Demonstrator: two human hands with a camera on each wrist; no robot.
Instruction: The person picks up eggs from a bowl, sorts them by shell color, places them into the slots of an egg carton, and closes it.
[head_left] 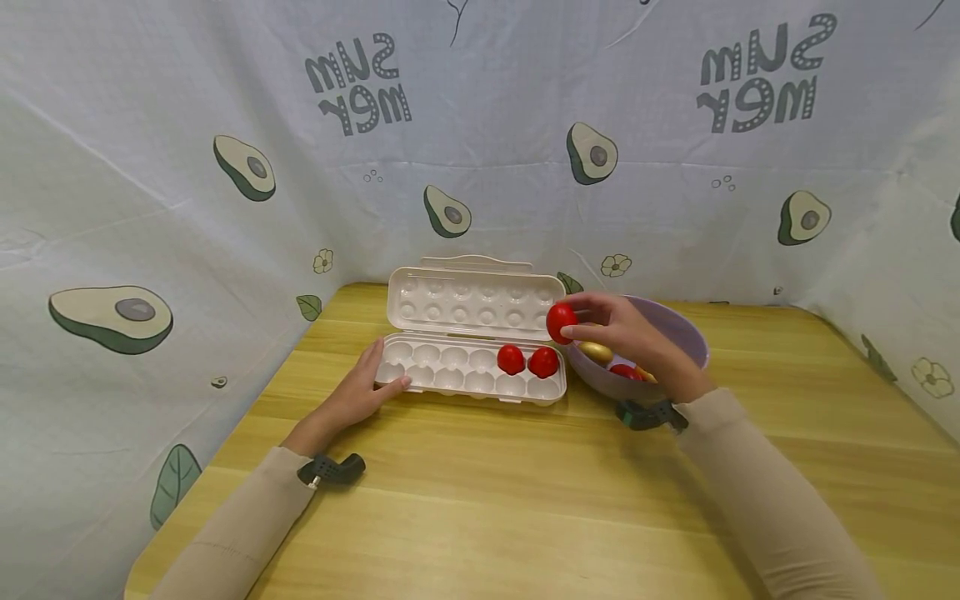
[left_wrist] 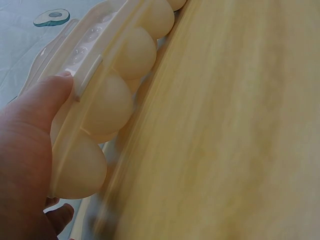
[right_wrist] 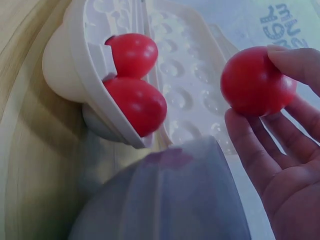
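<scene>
An open white plastic egg carton (head_left: 450, 367) lies on the table with its lid (head_left: 480, 304) raised at the back. Two red eggs (head_left: 512, 359) sit side by side in the back row at its right end. My left hand (head_left: 365, 387) grips the carton's left end, the thumb (left_wrist: 55, 95) over the front rim and the other fingers around the end, partly hidden. Between thumb and fingertips, my right hand (head_left: 618, 327) holds another red egg (right_wrist: 255, 82) above the carton's right end, beside the purple bowl (head_left: 686, 333).
Inside the bowl are a gold egg (head_left: 596, 353), a red egg (head_left: 626, 372) and something orange-yellow, partly covered by the right hand and wrist. The bowl stands against the carton's right side. A white cloth (head_left: 510, 183) printed with avocados hangs behind the wooden table (head_left: 480, 500).
</scene>
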